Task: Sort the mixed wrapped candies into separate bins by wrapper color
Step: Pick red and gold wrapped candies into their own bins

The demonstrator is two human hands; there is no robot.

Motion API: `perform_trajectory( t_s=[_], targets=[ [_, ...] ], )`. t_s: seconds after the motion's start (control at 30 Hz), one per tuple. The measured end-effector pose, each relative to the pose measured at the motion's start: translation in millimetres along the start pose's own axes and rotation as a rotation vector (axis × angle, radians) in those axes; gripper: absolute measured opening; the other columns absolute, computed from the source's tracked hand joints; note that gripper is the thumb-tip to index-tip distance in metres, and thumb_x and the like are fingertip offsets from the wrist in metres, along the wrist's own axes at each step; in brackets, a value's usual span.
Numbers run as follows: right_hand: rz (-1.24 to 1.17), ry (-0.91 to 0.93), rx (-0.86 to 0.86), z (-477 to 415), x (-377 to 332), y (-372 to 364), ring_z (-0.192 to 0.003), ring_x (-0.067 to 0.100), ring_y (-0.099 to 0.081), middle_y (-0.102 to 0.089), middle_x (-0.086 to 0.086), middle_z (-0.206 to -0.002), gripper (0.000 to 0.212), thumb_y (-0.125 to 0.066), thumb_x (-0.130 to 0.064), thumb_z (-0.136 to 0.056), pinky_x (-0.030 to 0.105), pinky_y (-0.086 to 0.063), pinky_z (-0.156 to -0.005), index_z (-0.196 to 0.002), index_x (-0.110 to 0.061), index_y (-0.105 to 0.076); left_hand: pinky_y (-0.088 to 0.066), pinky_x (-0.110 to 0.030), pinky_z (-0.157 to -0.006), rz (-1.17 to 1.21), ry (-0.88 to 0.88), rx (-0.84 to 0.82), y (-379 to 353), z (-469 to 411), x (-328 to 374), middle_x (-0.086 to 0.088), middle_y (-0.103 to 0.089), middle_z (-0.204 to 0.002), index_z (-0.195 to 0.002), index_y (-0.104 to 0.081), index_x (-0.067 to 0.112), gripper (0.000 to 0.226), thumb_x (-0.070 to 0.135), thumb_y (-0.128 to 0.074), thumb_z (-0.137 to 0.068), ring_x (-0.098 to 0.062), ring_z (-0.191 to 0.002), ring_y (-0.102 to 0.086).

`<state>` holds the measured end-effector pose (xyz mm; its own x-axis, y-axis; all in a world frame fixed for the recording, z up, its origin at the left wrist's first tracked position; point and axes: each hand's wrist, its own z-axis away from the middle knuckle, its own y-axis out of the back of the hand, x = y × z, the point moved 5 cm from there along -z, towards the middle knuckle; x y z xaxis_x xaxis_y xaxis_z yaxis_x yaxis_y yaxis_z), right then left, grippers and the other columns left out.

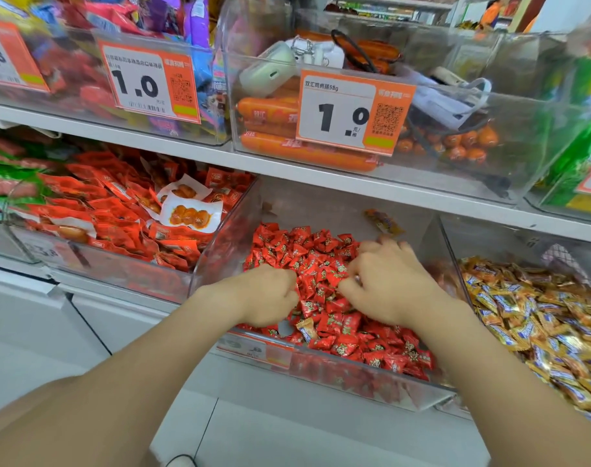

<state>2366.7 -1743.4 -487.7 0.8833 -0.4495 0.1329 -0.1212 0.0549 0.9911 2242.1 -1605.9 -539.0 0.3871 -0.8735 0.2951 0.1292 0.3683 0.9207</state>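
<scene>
Red candies: a heap of red-wrapped candies point(324, 264) fills the clear middle bin point(220, 251) on the lower shelf, straight ahead of me.
Strays: one gold-wrapped candy point(306, 328) lies on the red heap near the front, between my wrists; another orange-gold piece point(383, 221) lies alone on the bare floor of the bin at the back.
My left hand: my left hand point(267, 294) is knuckles-up on the left side of the heap, fingers curled under with the tips buried among the wrappers. I cannot tell if it grips anything.
My right hand: my right hand point(388, 281) lies palm-down on the right side of the heap, fingers bent and tips down among the candies. Whether it holds one, I cannot tell.
Arms: both bare forearms reach in over the bin's front edge, with the hands near each other but apart.
Right neighbour: the next bin point(449, 244) holds gold-and-blue wrapped candies point(540, 315).
Left neighbour: red snack packets point(119, 210) are piled in the bin on the other side.
Above: a white shelf point(186, 148) carries clear bins; one has orange sausages point(270, 109), a pale earbud case point(270, 70) and an orange price tag point(351, 112) reading 1.0.
Below: white cabinet fronts point(34, 332).
</scene>
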Motion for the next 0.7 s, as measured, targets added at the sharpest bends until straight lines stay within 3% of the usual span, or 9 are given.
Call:
perform_trajectory(
  t_s=[0.13,0.23,0.33,0.43,0.5,0.6,0.7],
  targets=[
    [-0.153,-0.017,0.180,0.1,1.5,10.7,-0.077,0.028,-0.050,-0.054,0.000,-0.074,0.048,-0.035,-0.046,-0.101,0.040,-0.037,-0.072,-0.067,-0.018,-0.054,-0.055,-0.043,-0.071,-0.027,-0.007,0.067,3.3,-0.8,-1.3,-0.002,-0.063,-0.076,-0.080,-0.058,0.020,0.027,0.039,-0.052,-0.099,-0.026,-0.077,-0.061],
    [-0.191,0.025,0.105,3.9,-2.9,7.2,-0.072,0.030,-0.055,-0.057,0.002,-0.071,0.054,-0.034,-0.053,-0.109,0.041,-0.040,-0.066,-0.073,-0.017,-0.053,-0.052,-0.042,-0.066,-0.049,-0.010,0.066,5.5,-3.5,-2.1,-0.006,-0.062,-0.075,-0.090,-0.067,0.013,0.026,0.013,-0.042,-0.100,-0.030,-0.077,-0.062],
    [-0.137,0.034,0.046,8.0,-4.2,3.1,-0.066,0.028,-0.052,-0.052,0.003,-0.070,0.051,-0.043,-0.055,-0.106,0.037,-0.040,-0.061,-0.071,-0.018,-0.048,-0.046,-0.030,-0.065,0.012,-0.033,0.055,7.0,-3.9,-0.2,0.011,-0.058,-0.077,-0.107,-0.071,0.022,0.035,0.005,-0.042,-0.098,-0.013,-0.072,-0.060],
    [-0.196,-0.019,0.100,8.3,2.8,8.3,-0.056,0.028,-0.044,-0.041,0.006,-0.063,0.047,-0.054,-0.045,-0.096,0.035,-0.035,-0.052,-0.063,-0.013,-0.041,-0.058,-0.036,-0.082,-0.028,-0.060,0.114,5.3,-4.2,-0.5,0.013,-0.073,-0.100,-0.113,-0.074,0.031,0.022,0.025,-0.063,-0.094,-0.012,-0.094,-0.068],
    [-0.281,-0.024,0.155,8.4,5.0,14.6,-0.052,0.028,-0.044,-0.040,0.006,-0.056,0.039,-0.057,-0.037,-0.089,0.036,-0.040,-0.049,-0.061,-0.012,-0.046,-0.059,-0.040,-0.090,-0.107,-0.038,0.134,3.2,-3.7,0.6,0.013,-0.072,-0.120,-0.123,-0.073,0.035,0.033,0.036,-0.070,-0.091,-0.015,-0.112,-0.066],
    [-0.414,-0.011,0.195,9.6,1.7,19.8,-0.052,0.017,-0.055,-0.061,-0.002,-0.058,0.017,-0.056,-0.028,-0.085,0.036,-0.055,-0.059,-0.074,-0.024,-0.068,-0.060,-0.039,-0.083,-0.163,0.013,0.201,3.4,-4.8,3.7,0.009,-0.072,-0.108,-0.104,-0.077,0.031,0.029,0.050,-0.074,-0.082,-0.020,-0.104,-0.066],
    [-0.524,0.111,0.118,10.6,-17.9,18.3,-0.062,0.011,-0.066,-0.070,-0.005,-0.067,0.025,-0.049,-0.019,-0.082,0.036,-0.058,-0.067,-0.068,-0.026,-0.068,-0.060,-0.038,-0.076,-0.209,0.053,0.221,4.9,-5.8,2.3,0.006,-0.067,-0.096,-0.084,-0.072,0.025,0.023,0.045,-0.079,-0.075,-0.023,-0.095,-0.065]
  ],
)
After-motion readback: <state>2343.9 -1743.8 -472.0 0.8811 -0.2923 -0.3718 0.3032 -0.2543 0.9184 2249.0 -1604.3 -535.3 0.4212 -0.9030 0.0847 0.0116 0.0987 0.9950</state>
